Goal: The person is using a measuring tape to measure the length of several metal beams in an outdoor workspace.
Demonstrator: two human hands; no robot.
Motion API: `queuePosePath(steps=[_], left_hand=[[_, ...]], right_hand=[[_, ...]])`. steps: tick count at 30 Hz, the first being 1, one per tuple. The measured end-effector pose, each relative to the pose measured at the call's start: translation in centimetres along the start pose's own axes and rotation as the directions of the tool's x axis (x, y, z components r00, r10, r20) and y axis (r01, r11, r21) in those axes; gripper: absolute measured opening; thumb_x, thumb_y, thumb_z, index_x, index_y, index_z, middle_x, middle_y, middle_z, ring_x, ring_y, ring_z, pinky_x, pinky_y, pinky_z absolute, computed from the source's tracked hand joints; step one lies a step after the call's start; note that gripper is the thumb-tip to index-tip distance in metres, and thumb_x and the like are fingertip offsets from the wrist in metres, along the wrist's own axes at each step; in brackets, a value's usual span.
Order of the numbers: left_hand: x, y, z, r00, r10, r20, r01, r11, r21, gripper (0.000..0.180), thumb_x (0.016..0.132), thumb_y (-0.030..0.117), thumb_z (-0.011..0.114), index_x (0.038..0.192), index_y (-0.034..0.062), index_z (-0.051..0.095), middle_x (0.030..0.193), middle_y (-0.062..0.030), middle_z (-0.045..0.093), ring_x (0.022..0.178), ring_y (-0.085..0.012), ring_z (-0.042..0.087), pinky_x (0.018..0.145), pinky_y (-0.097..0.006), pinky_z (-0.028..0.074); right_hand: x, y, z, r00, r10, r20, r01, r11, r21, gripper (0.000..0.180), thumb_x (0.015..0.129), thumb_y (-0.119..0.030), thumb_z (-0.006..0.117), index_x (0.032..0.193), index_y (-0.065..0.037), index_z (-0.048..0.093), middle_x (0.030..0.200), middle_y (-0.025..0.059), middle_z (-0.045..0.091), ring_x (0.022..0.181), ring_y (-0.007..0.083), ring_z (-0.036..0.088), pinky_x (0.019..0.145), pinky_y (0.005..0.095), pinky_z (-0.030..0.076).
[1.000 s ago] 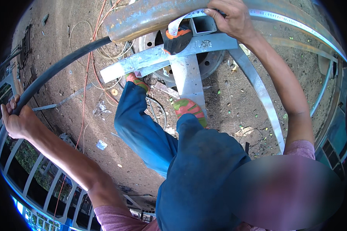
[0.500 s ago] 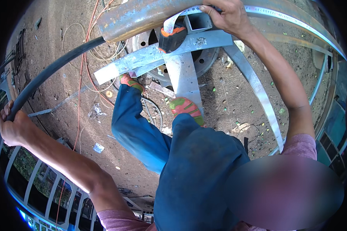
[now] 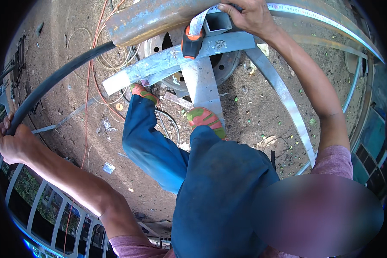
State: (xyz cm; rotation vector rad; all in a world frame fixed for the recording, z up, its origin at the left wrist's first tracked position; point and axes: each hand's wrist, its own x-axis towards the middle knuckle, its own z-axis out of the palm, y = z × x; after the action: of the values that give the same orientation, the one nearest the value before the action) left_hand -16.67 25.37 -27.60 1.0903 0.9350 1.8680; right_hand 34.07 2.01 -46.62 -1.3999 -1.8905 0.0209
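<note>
A rusty steel pipe (image 3: 155, 23) crosses the top of the view, and a dark round bar (image 3: 66, 69) runs out of its left end, curving down to the left. My left hand (image 3: 16, 142) is wrapped round this bar near its far-left end. At the pipe, my right hand (image 3: 250, 18) pins a tape measure's blade (image 3: 307, 14) under thumb and fingers. The blade lies along the pipe to the right. Left of the hand it bends down to the orange and black tape measure case (image 3: 192, 43), which hangs in front of the metal stand.
A grey metal stand (image 3: 163, 62) with a square tube (image 3: 218, 22) rises over a wheel rim (image 3: 231, 69). One long curved leg (image 3: 284, 94) reaches down to the right. Orange cable (image 3: 89, 81) and loose hoses lie on the dirt floor. A metal grille (image 3: 43, 193) stands lower left.
The tape measure case has swung a little to the right and hangs more upright. Both hands keep their hold, and the whole view has shifted slightly.
</note>
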Motion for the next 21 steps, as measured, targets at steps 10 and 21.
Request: queuePosePath(steps=[10,21], left_hand=[[-0.8,0.1,1.6,0.991,-0.014,-0.131,0.019,0.999,0.042,0.027,0.090,-0.010,0.056,0.067,-0.0033,0.043,0.066,-0.0098,0.037,0.055,-0.0232,0.041,0.054,-0.043,0.042],[-1.4,0.4,2.4,0.988,-0.047,-0.144,0.066,0.989,0.133,0.035,0.093,-0.004,0.052,0.064,0.0064,0.037,0.062,-0.0052,0.034,0.053,-0.0201,0.039,0.059,-0.043,0.045]], right_hand=[[-0.6,1.8,1.3,0.977,-0.056,-0.204,0.109,0.960,0.258,0.013,0.074,-0.011,0.072,0.073,-0.006,0.059,0.071,0.0095,0.055,0.072,0.0305,0.056,0.065,0.0413,0.041],[-0.5,2.8,1.6,0.988,-0.149,-0.030,0.151,0.983,0.108,0.029,0.079,-0.027,0.073,0.068,-0.010,0.053,0.072,0.0075,0.053,0.074,0.0279,0.056,0.067,0.0414,0.041]])
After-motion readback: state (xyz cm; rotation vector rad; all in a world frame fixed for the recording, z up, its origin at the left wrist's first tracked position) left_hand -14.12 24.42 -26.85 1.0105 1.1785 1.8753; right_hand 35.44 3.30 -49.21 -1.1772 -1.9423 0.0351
